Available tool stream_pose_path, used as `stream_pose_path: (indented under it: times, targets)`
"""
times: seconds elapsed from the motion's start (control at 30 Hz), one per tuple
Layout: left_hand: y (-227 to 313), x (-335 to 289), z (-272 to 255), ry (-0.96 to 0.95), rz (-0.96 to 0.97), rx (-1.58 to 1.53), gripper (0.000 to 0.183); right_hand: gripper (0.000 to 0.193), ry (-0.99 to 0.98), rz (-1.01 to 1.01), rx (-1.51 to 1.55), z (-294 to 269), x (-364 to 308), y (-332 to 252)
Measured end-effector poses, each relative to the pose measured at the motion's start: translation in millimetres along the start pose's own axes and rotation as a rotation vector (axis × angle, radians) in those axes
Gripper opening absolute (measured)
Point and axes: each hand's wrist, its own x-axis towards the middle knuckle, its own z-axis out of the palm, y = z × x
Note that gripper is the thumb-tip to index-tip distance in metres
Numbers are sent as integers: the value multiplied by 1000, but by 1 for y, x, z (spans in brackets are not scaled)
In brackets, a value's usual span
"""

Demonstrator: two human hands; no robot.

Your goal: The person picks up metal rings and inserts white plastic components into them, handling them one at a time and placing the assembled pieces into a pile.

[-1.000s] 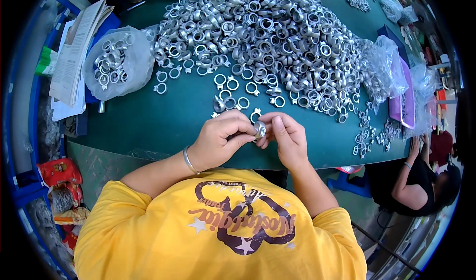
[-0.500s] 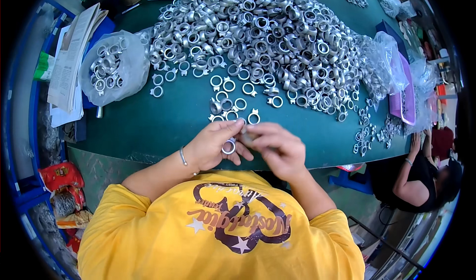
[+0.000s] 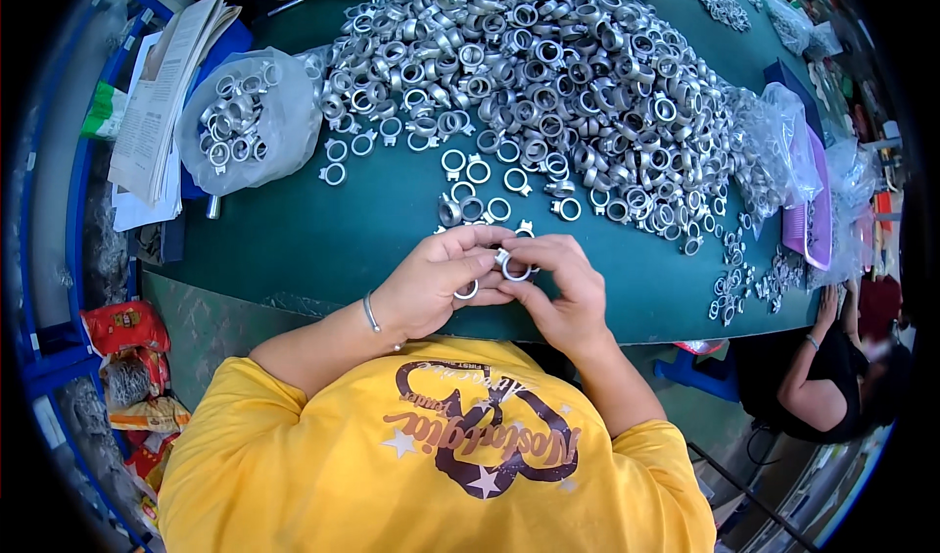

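My left hand [image 3: 446,274] is closed, with one silvery metal ring [image 3: 467,289] resting against its curled fingers. Just right of it, my right hand [image 3: 563,284] pinches a second metal ring [image 3: 514,267] that has a small notched tab; the left fingertips reach that tab. Both hands are together over the near edge of the green table [image 3: 323,249]. Several loose rings [image 3: 498,208] lie just beyond my fingers. A large heap of the same rings [image 3: 548,73] spreads across the table behind them.
At the left, a clear plastic bag [image 3: 294,142] holds several rings beside a stack of papers [image 3: 166,102]. A purple basket [image 3: 821,225] and plastic bags stand at the right. Small metal parts [image 3: 729,293] lie near the right edge. Another person [image 3: 822,377] sits at the right.
My right hand, blurred before, is now steady with a ring held upright between its fingers, close against the left fingertips. The whole view has shifted slightly.
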Motion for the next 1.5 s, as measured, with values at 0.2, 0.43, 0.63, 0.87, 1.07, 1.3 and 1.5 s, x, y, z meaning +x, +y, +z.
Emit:
stream_pose_path:
  times: [0.2, 0.43, 0.63, 0.87, 1.07, 1.3, 1.5]
  targets:
    - [3, -2, 1, 27, 121, 362, 17, 44, 198, -3, 218, 6, -10, 3]
    - [3, -2, 0, 41, 94, 336, 14, 16, 243, 266, 451, 2, -14, -3]
    - [3, 1, -3, -48, -152, 129, 30, 21, 352, 717, 913, 0, -18, -3]
    - [-3, 3, -2, -117, -318, -49, 35, 12, 79, -102, -289, -2, -8, -2]
    - [-3, 2, -3, -4, -204, 27, 9, 10, 101, 76, -731, -24, 8, 38]
    - [1, 2, 3, -1, -1, 224, 12, 6, 80, 411, 222, -10, -8, 9]
    - [-2, 4, 8, 49, 72, 287, 12, 15, 35, -100, -298, -13, -1, -6]
